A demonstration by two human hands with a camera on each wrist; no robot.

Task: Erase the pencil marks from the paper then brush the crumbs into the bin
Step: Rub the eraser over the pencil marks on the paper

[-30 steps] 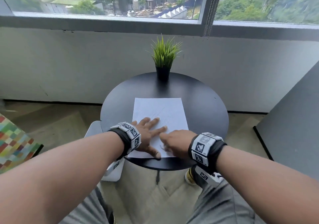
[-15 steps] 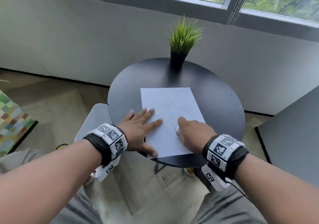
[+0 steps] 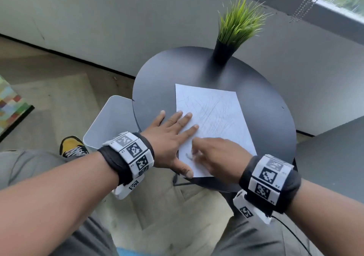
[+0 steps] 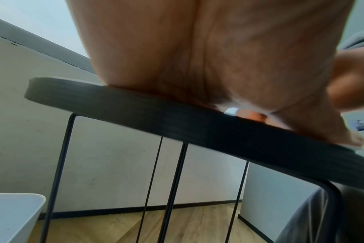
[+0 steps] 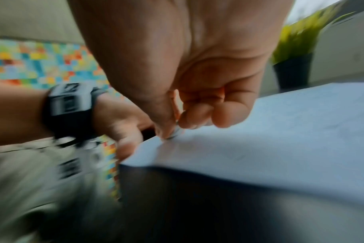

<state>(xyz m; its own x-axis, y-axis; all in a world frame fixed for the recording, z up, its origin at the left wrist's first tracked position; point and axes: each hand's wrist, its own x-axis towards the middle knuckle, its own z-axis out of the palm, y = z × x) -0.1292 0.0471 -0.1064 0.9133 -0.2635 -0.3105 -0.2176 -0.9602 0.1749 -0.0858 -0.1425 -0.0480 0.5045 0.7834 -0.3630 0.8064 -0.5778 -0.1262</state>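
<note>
- White rectangular sheet of paper (image 3: 212, 125) flat on the round black bench (image 3: 266, 106), near edge at the bench rim, faint grey pencil marks (image 3: 211, 110) scribbled across it.
- Left hand (image 3: 167, 137) spread wide, fingers straight, pressing down on the sheet's left edge, thumb at the near corner.
- Right hand (image 3: 214, 153) curled, fingertips (image 5: 187, 121) pinching a small grey eraser (image 5: 176, 132) against the paper near its near-left corner; blurred.
- White plastic bin (image 3: 110, 121) on the floor just beside the bench, on the left.
- Green grass plant in a black pot (image 3: 224, 52) upright at the far bench edge, well apart from the paper.
</note>
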